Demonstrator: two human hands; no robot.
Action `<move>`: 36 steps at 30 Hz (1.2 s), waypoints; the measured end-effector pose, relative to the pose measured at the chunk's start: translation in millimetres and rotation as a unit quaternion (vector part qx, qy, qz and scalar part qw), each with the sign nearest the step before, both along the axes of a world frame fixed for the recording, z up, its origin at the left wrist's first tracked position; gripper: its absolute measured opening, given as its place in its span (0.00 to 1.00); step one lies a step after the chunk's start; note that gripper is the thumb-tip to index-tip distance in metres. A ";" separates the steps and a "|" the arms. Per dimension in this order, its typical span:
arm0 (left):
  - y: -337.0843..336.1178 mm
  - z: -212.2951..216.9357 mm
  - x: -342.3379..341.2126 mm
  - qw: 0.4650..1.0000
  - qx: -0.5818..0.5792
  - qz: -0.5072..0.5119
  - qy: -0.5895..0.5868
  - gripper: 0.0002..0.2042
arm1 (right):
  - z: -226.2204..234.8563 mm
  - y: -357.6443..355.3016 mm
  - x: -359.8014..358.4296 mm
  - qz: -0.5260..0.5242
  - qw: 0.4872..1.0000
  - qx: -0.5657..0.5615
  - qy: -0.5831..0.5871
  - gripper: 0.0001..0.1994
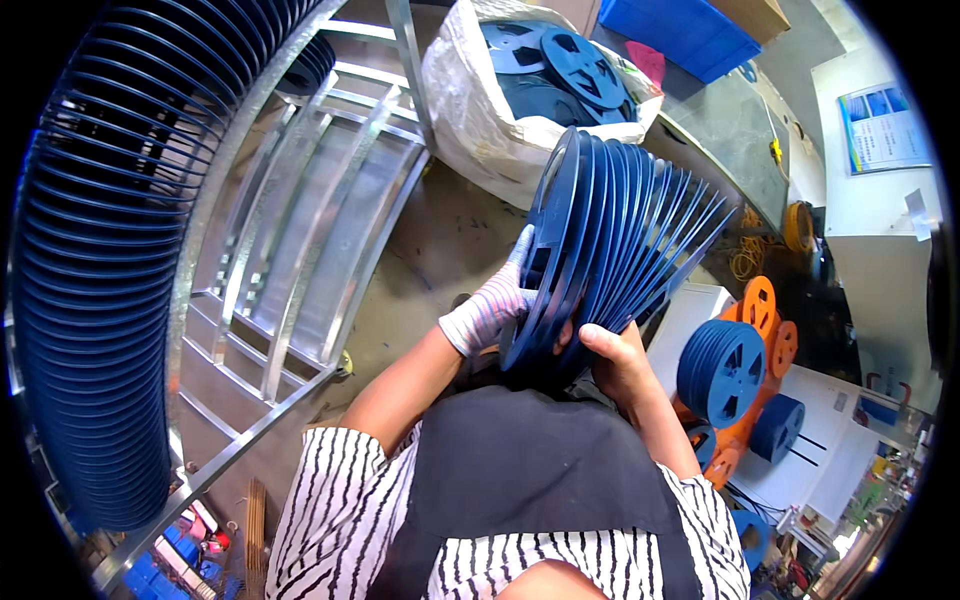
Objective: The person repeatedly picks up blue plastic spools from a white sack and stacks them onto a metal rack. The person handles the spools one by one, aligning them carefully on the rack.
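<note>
Down below me I see a dusty brown floor (440, 250) and a big shiny metal rack (300, 210) lying over it on my left side. Along the far left edge, a very long row of blue reels (90, 280) curves from top to bottom. Up near the top sits a fat white bag (480, 110) with more dark blue reels inside, and a blue bin (680, 35) is just past it. On my right I see a white counter (830, 420) with a small stack of blue reels (722, 368) standing on edge, and some orange reels (762, 305) just beside them.

Right in front of my chest I hold a fanned stack of blue reels (620, 240), up in the air, above the floor. It spreads wide at the top and pinches tight at the bottom.

My left hand (490, 305) wears a striped knit glove. It lies flat against the left face of the stack with the fingers pointing up. My right hand (615, 362) is bare. It cups the bottom of the stack, with the thumb curled over the reel edges. Both arms are bent in close.
</note>
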State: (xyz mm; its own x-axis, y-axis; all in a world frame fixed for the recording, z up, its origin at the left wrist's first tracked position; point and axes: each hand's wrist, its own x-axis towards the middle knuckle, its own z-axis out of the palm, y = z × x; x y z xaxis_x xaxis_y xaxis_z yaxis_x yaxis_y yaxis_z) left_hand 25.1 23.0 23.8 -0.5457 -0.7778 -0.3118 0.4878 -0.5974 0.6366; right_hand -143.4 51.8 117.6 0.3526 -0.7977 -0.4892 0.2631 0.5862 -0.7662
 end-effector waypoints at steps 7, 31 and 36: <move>18.3 -30.5 42.3 0.987 0.115 0.004 0.114 0.22 | 11.7 -5.4 18.3 0.011 1.000 0.011 0.007 0.35; 8.4 -35.8 80.1 0.912 0.056 0.237 0.329 0.39 | -15.0 -53.0 -37.0 -0.143 0.990 -0.018 -0.007 0.22; 0.5 -48.3 66.8 0.885 0.033 0.309 0.346 0.40 | -15.5 -81.4 -54.5 -0.096 0.995 -0.028 -0.015 0.22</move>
